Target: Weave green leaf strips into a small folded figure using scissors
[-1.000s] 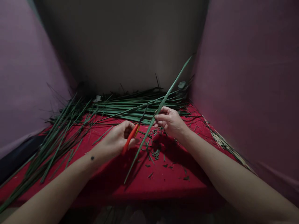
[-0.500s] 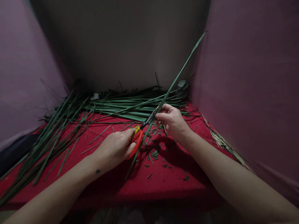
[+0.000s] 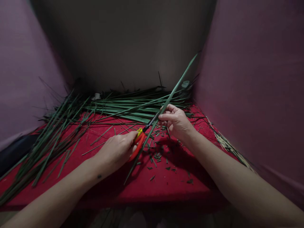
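Observation:
My left hand is closed round the orange and yellow handles of a pair of scissors. The dark blades point up and right, lying along a long green leaf strip. Between its thumb and fingers, my right hand pinches that strip near the blade tips. The strip slants from low between my hands up to a point at the upper right. Whether the blades are parted or closed on it I cannot tell. Below my hands, small green clippings are scattered on the red cloth.
A heap of long green leaves lies across the back, and thinner strips spread along the left. Pale sticks run along the right edge. A small whitish jar stands at the back right. Pink walls flank both sides.
The leaf strip has slid down and left through my right hand, its upper tip now lower. My hands and the scissors stay in nearly the same place.

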Demonstrator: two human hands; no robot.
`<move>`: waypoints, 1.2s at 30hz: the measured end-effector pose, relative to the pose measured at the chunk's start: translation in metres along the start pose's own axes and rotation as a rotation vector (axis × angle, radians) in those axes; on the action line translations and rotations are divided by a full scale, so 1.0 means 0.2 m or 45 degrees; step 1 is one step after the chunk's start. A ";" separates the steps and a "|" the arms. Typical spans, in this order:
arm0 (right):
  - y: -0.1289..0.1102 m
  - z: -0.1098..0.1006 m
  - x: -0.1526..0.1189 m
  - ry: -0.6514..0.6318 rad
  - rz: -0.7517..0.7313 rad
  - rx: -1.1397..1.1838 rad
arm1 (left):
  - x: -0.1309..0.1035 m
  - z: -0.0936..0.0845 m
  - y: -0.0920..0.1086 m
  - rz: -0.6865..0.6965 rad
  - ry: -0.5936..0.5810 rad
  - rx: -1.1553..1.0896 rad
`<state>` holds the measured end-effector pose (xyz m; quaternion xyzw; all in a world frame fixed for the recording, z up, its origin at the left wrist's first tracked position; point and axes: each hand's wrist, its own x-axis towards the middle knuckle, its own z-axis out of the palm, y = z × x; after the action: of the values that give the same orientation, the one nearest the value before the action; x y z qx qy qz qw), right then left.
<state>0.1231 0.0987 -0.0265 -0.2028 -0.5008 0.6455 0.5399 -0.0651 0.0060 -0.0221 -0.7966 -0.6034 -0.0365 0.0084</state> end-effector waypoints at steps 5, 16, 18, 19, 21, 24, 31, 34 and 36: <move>0.00 0.01 -0.01 0.030 -0.006 -0.004 | -0.01 0.00 0.00 0.016 -0.006 -0.051; -0.01 0.02 -0.02 0.050 -0.027 -0.023 | -0.02 -0.02 0.01 0.010 -0.032 -0.097; -0.01 0.02 -0.02 0.051 -0.031 -0.015 | -0.02 -0.01 0.01 0.016 -0.035 -0.085; -0.01 0.02 -0.02 0.050 -0.032 -0.011 | -0.02 -0.01 0.01 0.016 -0.037 -0.078; -0.01 0.02 -0.02 0.039 -0.036 -0.008 | -0.02 -0.01 0.01 0.012 -0.045 -0.063; -0.01 0.02 -0.02 0.035 -0.065 -0.039 | -0.02 -0.01 0.01 0.006 -0.046 -0.041; -0.02 0.03 -0.02 0.087 -0.064 -0.095 | -0.02 0.00 0.01 0.034 -0.036 -0.045; -0.01 0.03 -0.02 0.066 -0.071 -0.074 | -0.02 0.01 0.01 0.015 -0.040 -0.063; -0.01 0.03 -0.02 0.062 -0.071 -0.066 | -0.02 0.01 0.02 0.009 -0.044 -0.084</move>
<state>0.1211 0.0926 -0.0240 -0.2185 -0.5096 0.6117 0.5643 -0.0628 0.0013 -0.0237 -0.7990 -0.5992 -0.0425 -0.0280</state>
